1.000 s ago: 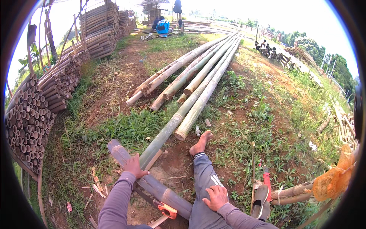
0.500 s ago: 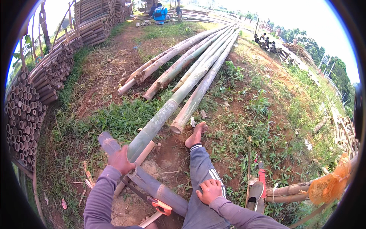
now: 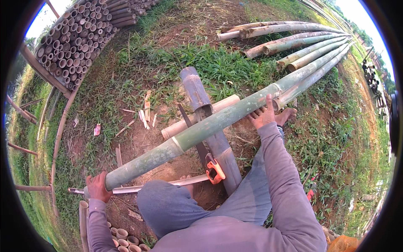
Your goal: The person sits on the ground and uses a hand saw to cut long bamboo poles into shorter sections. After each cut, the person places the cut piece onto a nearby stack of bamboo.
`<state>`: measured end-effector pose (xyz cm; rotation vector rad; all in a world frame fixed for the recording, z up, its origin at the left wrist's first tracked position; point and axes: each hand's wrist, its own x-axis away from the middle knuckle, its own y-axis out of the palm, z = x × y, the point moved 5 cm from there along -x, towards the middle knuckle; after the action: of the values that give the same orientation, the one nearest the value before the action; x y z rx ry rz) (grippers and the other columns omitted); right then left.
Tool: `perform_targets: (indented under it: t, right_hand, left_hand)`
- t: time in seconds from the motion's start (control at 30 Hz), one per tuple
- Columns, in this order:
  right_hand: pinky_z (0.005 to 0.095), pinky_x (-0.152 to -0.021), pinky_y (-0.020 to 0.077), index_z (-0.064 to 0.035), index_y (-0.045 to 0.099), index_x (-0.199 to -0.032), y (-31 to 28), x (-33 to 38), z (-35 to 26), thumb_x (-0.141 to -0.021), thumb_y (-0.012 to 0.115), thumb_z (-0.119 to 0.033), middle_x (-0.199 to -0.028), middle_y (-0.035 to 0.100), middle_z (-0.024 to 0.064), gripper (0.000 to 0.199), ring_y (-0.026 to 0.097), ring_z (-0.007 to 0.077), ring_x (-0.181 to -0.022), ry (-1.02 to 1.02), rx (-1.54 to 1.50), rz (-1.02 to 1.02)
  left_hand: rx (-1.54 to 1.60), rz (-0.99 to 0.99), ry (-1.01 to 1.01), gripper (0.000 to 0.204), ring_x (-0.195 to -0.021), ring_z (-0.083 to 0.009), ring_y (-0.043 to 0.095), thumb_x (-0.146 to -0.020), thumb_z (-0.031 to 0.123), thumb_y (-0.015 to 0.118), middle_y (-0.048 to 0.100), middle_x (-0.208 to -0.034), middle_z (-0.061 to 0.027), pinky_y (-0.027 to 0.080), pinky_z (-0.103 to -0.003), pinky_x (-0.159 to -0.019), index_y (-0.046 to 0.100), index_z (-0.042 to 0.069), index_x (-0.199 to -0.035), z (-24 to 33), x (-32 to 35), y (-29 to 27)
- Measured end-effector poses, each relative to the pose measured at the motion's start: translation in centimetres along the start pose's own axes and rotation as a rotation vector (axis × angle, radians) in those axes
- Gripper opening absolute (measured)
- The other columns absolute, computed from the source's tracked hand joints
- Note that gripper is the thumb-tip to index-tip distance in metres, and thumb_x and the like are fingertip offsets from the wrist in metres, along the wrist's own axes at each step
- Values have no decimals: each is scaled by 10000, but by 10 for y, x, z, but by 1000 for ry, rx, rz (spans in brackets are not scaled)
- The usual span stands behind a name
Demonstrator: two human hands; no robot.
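A long green bamboo pole [image 3: 205,128] slants across the view from low left to far right. My left hand [image 3: 99,187] is closed around its near left end. Farther along, my right hand [image 3: 263,115] holds the pole's near side, thumb up and fingers reaching under it. Beneath the pole lies a thick greyish bamboo piece [image 3: 228,166] with an opening cut in its upper side. A handsaw with an orange handle [image 3: 215,171] rests against that piece, its dark blade passing under the pole. A shorter tan bamboo length [image 3: 224,103] lies crosswise under both.
Several more bamboo poles [image 3: 294,29] fan out at the upper right. Stacked cut bamboo [image 3: 71,50] stands at the upper left behind rails. Short bamboo cups [image 3: 126,239] sit at lower left. A split strip [image 3: 138,188] and wood scraps [image 3: 147,109] lie on the ground near my knees.
The pole's near end has swung out to the left, past the grey bamboo piece. My left hand moved left with it; my right hand left my knee and took hold of the pole. The view turned left.
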<state>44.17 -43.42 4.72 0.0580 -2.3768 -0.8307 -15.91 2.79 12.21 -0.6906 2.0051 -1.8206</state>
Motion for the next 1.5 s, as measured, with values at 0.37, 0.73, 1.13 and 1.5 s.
perform_targets:
  t: [0.37, 0.73, 1.13, 1.5]
  right_hand:
    - [617, -1182, 422, -131, 559, -1361, 150, 77, 332, -949, 800, -311, -1377, 585, 110, 510, 555, 332, -1308, 445, 105, -81]
    - [499, -1058, 539, 13, 573, -1476, 82, 83, 336, -967, 743, -496, -1290, 724, 281, 739, 699, 435, -1213, 191, 1409, -744]
    - [589, -1004, 540, -187, 520, -1502, -126, 112, 379, -994, 567, -445, -1267, 720, 196, 571, 714, 445, -1154, -105, 2384, -1236]
    - [494, -893, 491, -125, 708, -1244, 55, 175, 227, -854, 798, -264, -1022, 638, 113, 424, 646, 359, -988, -895, 1889, -1141]
  left_hand:
    - [707, 696, -1168, 788, -1387, -435, 525, -898, 146, 836, 517, -1490, -278, 436, -516, -1177, 429, -24, -1551, -138, 129, 224]
    - [1088, 349, -1616, 885, -1118, -414, 622, -824, 367, 945, 582, -1305, -258, 524, -524, -999, 459, -81, -1412, 74, 110, 359]
    - [1390, 858, -2003, 585, -801, -314, 717, -811, 225, 765, 693, -1030, -190, 584, -464, -692, 581, -67, -1284, 58, 81, 332]
    - [2332, 622, -1128, 373, -1107, -204, 634, -1028, 298, 753, 627, -1193, -3, 578, -511, -1000, 675, 99, -1333, 71, 76, 144]
